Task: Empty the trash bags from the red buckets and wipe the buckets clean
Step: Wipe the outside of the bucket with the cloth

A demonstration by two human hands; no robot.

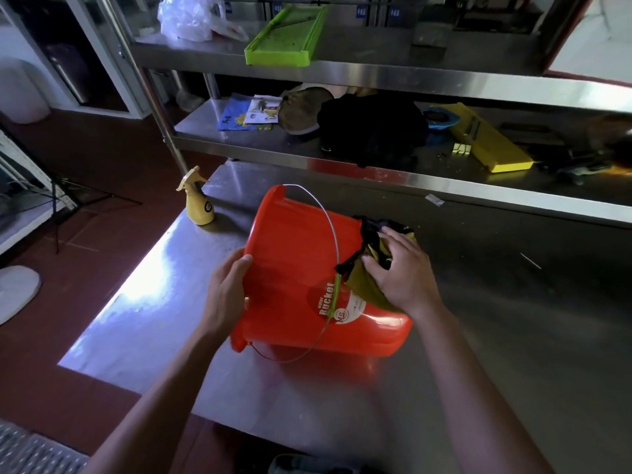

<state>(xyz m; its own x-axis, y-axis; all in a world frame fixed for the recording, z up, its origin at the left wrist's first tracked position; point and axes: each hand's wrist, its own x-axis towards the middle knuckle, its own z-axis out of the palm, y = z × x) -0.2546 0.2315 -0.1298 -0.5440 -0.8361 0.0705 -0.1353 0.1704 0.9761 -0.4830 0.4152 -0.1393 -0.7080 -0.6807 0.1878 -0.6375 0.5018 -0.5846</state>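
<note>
A red bucket [294, 268] with a wire handle lies on its side on the steel table [136, 319], its mouth towards the left. My left hand [225, 289] grips the bucket's rim at the left. My right hand [403, 271] presses a yellow-green cloth with black trim [367, 289] against the bucket's wall near its base, fingers bent over the cloth. A white label reading "water bucket" shows on the wall below the cloth.
A yellow spray bottle [198, 206] stands at the table's far left corner. Steel shelves behind hold a black bag [372, 128], a yellow slicer [489, 142], a green tray [284, 35] and a clear plastic bag [188, 18]. Red floor lies to the left.
</note>
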